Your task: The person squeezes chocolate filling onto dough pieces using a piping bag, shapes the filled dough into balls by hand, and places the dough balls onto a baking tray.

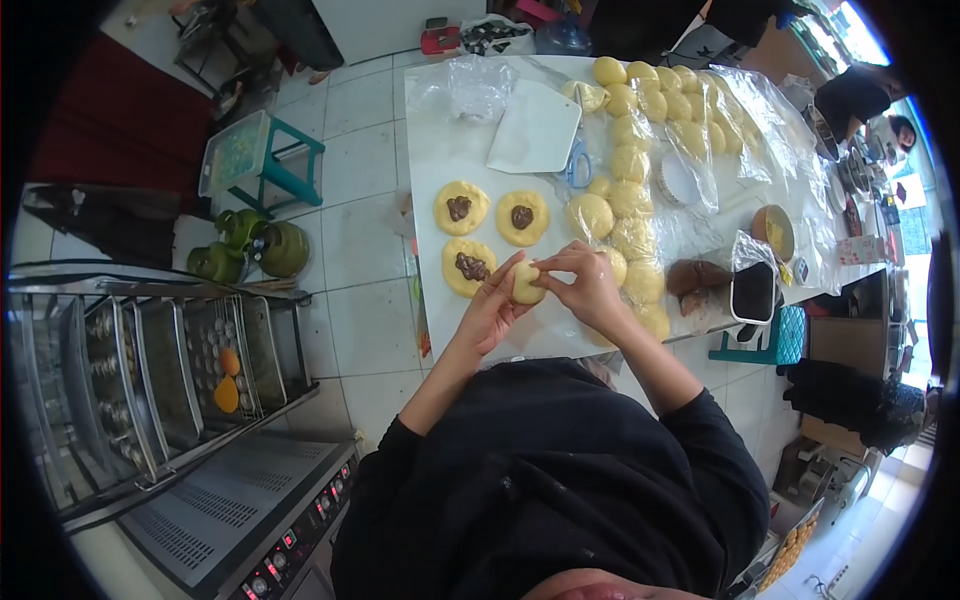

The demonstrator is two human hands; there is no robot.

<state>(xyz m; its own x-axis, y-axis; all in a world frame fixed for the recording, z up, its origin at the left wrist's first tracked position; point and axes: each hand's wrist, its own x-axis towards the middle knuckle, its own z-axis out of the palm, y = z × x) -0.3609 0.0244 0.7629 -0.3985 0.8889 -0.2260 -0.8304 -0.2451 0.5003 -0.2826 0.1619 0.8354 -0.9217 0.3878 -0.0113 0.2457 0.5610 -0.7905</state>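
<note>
A piece of yellow dough (pixel 527 285) is held between my two hands above the near part of the white table (pixel 432 150). My left hand (pixel 488 312) cups it from the left, with the fingers closed around its side. From the right, my right hand (pixel 585 283) pinches the dough's upper edge with thumb and fingertips. Just beyond my left hand lies a flattened dough round (pixel 452 283) topped with dark brown filling. Two similar rounds, a left one (pixel 447 222) and a right one (pixel 535 235), lie farther back. Rows of smooth dough balls (pixel 631 163) sit right of my hands.
A white flat board (pixel 535 125), a blue-handled tool (pixel 579 165) and crumpled plastic (pixel 462 88) lie toward the back. Clear plastic sheet (pixel 740 110) covers several dough balls. At right stand a dark-filled tray (pixel 753 293) and a bowl (pixel 773 232). A tray rack (pixel 180 370) stands left.
</note>
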